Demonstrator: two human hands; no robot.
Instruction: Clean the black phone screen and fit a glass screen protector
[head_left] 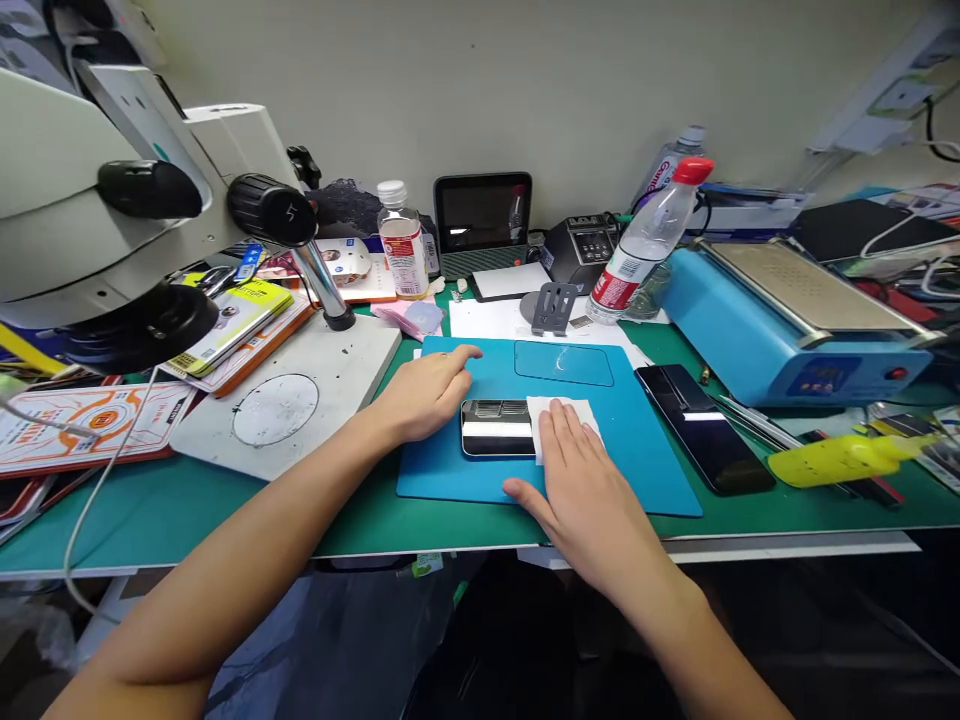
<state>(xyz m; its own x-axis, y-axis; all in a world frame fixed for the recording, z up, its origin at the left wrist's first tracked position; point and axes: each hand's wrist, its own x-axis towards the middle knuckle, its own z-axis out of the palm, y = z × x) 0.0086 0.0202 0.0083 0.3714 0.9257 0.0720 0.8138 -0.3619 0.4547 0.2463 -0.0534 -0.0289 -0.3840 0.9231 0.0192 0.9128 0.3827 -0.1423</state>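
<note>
A phone [496,430] with a dark, glossy face lies on a blue mat [450,476]. White light is reflected in a band across it. Flat on the phone's right end, my right hand [581,470] presses a white wipe [579,410] with fingers stretched and thumb spread to the side. The wipe and hand hide that end of the phone. By the phone's upper left corner is my left hand [433,390], its index finger stretched out and the others loosely bent. Whether its thumb touches the phone edge I cannot tell. Behind the phone, a clear, phone-shaped sheet [564,363] with a dark outline lies on the mat.
A microscope [105,230] on a pale base [337,380] stands at left. To the right are another dark phone [701,430], a yellow squeeze bottle [840,462] and a blue heating plate [780,330]. Drink bottles [637,250], a phone stand [553,308] and a small screen [484,212] stand behind.
</note>
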